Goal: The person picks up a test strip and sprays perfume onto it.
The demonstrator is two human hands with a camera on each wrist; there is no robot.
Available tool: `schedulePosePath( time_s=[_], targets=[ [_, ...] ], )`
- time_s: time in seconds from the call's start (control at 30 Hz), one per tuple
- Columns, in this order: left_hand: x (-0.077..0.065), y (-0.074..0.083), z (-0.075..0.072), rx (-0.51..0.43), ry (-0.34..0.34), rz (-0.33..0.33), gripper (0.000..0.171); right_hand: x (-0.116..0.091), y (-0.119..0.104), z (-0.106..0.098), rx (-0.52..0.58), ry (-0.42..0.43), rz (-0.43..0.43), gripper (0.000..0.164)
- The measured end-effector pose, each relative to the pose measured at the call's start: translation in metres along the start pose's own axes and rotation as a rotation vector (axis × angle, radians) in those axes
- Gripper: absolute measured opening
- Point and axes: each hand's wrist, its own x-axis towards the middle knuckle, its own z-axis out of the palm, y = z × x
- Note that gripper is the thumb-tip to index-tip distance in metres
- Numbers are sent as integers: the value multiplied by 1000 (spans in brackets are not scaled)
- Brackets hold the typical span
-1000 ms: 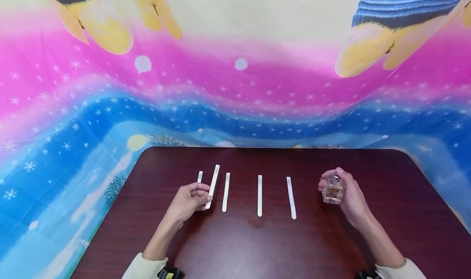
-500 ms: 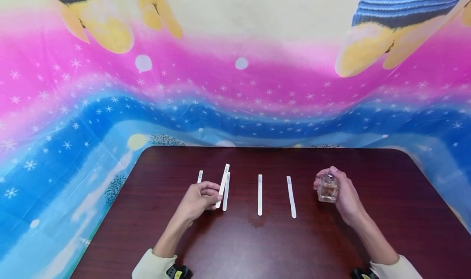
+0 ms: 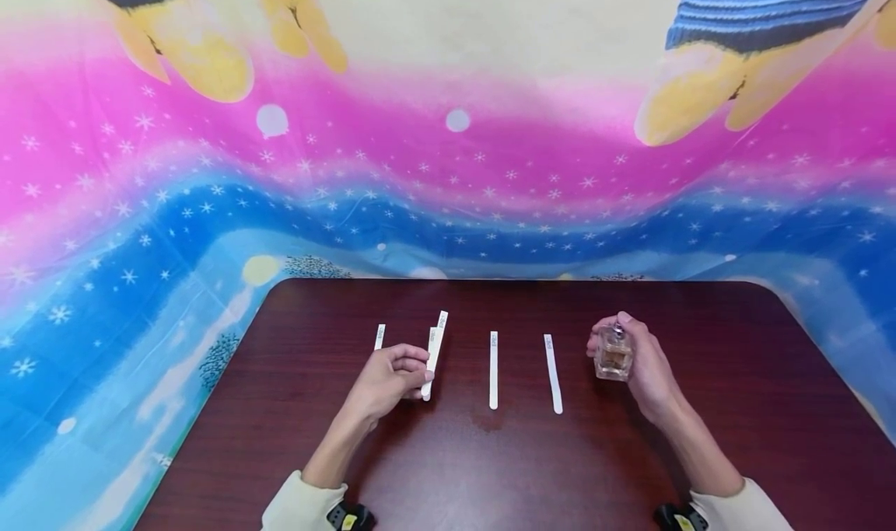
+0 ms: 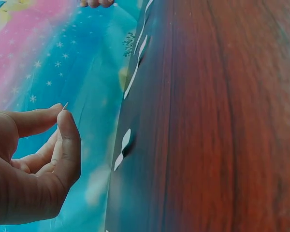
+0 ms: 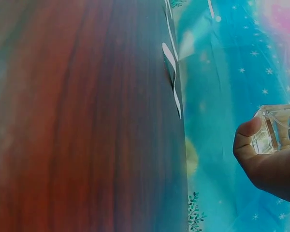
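Observation:
My left hand (image 3: 388, 379) pinches a white paper strip (image 3: 442, 321) between thumb and fingers, raised over the table. Only the thin edge of that held strip (image 4: 65, 106) shows in the left wrist view. In the head view it overlaps another strip (image 3: 432, 333) lying beneath. Behind the same hand, a further strip (image 3: 380, 335) is partly covered. My right hand (image 3: 651, 368) grips a square clear glass perfume bottle (image 3: 614, 356) upright, with the index finger or thumb at its top. The bottle (image 5: 263, 137) is cut off by the frame in the right wrist view.
Two more strips, one near the middle (image 3: 494, 372) and one right of it (image 3: 553, 374), lie apart on the dark wooden table (image 3: 462, 469). Small writing marks their far ends. A colourful printed cloth (image 3: 392, 150) hangs behind the table's far edge.
My left hand has moved right with the held strip, from left of the second lying strip to overlapping it. My right hand has shifted slightly left with the perfume bottle.

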Motion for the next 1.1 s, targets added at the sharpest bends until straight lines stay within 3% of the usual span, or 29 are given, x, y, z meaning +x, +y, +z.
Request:
schedulePosePath(
  time_s=[1.1],
  targets=[
    [4,8,32,-40,-68,19,31,4,1,22,-26,16,43,46]
  ],
)
